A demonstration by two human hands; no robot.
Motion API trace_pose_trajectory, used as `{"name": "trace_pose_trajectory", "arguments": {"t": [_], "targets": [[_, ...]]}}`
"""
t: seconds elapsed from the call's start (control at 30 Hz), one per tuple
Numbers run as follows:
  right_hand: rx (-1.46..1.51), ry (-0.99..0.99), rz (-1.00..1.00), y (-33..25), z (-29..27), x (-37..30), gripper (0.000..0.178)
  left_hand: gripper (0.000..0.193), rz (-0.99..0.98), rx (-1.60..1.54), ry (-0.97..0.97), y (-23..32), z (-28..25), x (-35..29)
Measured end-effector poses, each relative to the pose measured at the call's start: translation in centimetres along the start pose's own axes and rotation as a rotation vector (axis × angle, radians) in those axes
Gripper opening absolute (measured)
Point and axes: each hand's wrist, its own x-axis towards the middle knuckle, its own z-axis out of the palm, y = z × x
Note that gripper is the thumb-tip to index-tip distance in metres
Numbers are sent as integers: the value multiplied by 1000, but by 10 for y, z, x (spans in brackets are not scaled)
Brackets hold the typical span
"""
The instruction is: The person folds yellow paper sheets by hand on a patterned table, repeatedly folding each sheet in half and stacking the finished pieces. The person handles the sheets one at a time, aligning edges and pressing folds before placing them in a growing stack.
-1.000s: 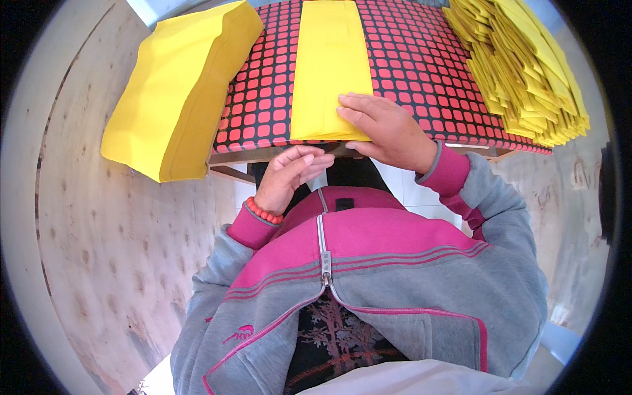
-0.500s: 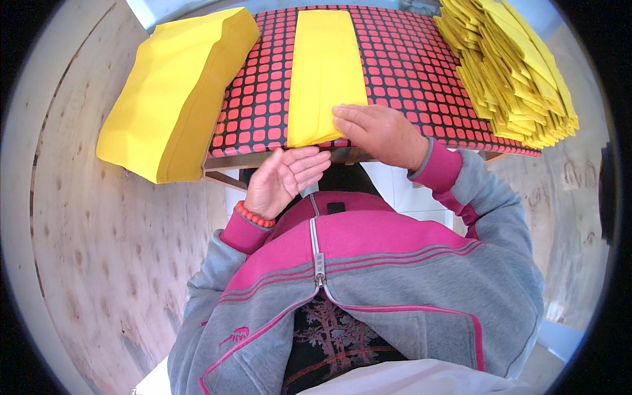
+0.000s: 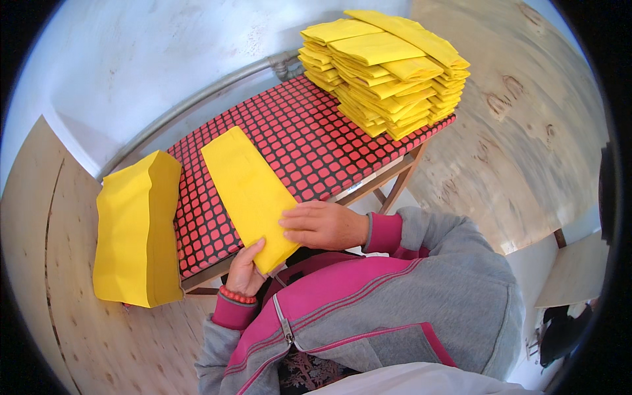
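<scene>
A long folded piece of yellow cloth [image 3: 247,187] lies across the red and black checked tabletop, its near end at the table's front edge. My left hand [image 3: 245,266] is closed on that near end, the thumb on top and the fingers hidden underneath. A bead bracelet circles the left wrist. From the right, my right hand [image 3: 322,225] rests on the cloth near the same end, its fingers stretched out flat over the top; its thumb is out of sight.
A thick block of yellow cloth [image 3: 125,237] hangs over the table's left end. At the far right stands a tall pile of folded yellow cloths [image 3: 388,72]. A pipe [image 3: 197,99] runs along the wall behind the checked table [image 3: 296,155].
My view has swung to the right, bringing the whole pile into sight. The left hand, palm up and apart from the cloth before, now grips its near end. My right hand stays on the cloth.
</scene>
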Motion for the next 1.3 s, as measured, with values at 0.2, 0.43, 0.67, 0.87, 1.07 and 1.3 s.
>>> {"name": "trace_pose_trajectory", "arguments": {"t": [0.2, 0.43, 0.67, 0.87, 1.07, 1.3], "targets": [[255, 200, 674, -26, -30, -40, 53, 42, -35, 106, 12, 0, 24, 18], [1456, 88, 1520, -47, -19, -48, 68, 43, -17, 217, 3, -16, 62, 39], [1334, 314, 1608, -44, -12, -35, 59, 46, -33, 247, -61, -29, 73, 54], [1230, 410, 1525, -31, -13, -42, 46, 36, -94, 331, -88, -32, 67, 60], [869, 402, 1150, 5, -36, -45, 34, 36, -239, 334, -274, -43, 35, 62], [546, 313, 1004, 30, -73, -3, 29, 34, -277, 215, -219, -67, -22, 74]]}}
